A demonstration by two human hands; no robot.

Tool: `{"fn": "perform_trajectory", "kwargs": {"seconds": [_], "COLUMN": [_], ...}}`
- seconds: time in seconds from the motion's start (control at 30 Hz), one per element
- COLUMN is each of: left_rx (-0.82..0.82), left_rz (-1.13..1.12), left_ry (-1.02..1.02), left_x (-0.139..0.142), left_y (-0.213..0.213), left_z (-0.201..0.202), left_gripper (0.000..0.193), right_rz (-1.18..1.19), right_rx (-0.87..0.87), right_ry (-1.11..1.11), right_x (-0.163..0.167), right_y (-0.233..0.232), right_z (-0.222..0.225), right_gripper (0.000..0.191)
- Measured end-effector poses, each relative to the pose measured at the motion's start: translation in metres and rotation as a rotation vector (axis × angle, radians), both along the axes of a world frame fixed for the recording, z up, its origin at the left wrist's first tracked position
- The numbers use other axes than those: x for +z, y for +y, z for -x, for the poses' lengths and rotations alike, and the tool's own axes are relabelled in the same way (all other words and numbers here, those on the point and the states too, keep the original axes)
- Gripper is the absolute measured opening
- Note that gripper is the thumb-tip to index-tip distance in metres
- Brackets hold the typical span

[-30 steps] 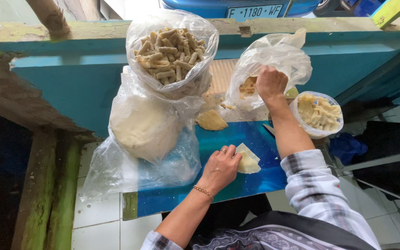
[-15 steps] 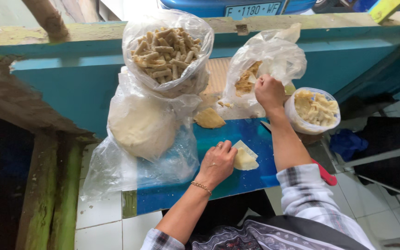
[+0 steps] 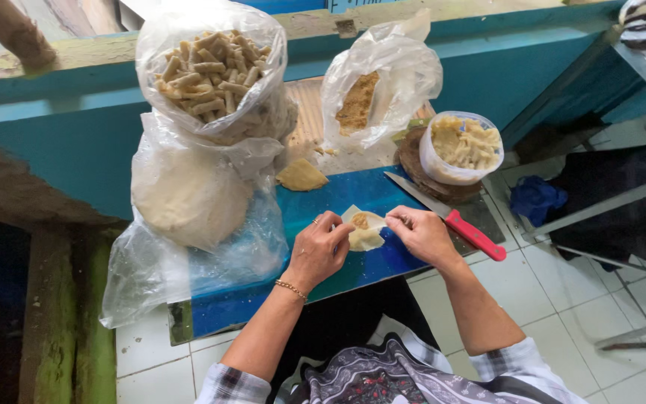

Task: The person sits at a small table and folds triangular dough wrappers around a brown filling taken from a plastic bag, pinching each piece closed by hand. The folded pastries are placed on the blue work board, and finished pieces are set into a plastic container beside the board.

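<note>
Blue board (image 3: 323, 198), left hand (image 3: 321, 251) and right hand (image 3: 419, 233) pinching wrapper (image 3: 364, 238), filling (image 3: 360, 221) partly hidden

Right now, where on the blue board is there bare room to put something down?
Free: the blue board strip along the near edge below the left hand, and the patch between the loose wrapper and the knife. Crowded: the left under the dough bag, and the back around the filling bag and tub.
</note>
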State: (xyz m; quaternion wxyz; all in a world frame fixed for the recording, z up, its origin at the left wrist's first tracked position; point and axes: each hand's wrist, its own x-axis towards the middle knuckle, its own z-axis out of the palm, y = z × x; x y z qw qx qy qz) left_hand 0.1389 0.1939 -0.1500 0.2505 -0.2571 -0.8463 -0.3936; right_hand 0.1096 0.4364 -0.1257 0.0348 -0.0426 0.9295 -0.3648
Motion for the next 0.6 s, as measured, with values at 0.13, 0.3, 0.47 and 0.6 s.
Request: {"fn": "perform_trajectory", "kwargs": {"seconds": [0.13,0.3,0.47,0.6], "left_rx": [-0.089,-0.094,-0.087,-0.086], "left_rz": [0.073,0.151,0.132,0.179], "left_ry": [0.034,0.032,0.019,-0.01], "left_x": [0.001,0.001,0.001,0.0], "left_y": [0.005,0.006,0.006,0.007], "left_z": [-0.003,-0.003,-0.004,-0.003], "left_gripper": [0.025,0.023,0.026,0.023], "right_rz": [-0.055,-0.2,-0.267,-0.286], "right_rx": [0.064,0.159,0.203,0.213], "right_ry": [0.173,0.415,0.535,0.538], "right_x": [0.002,0.003,0.005,0.009], "right_y": [-0.004,-0.007,-0.009,-0.01], "right_z": [-0.014,-0.019,-0.019,-0.02], "right_gripper": [0.017,0.013,0.011,0.01]}}
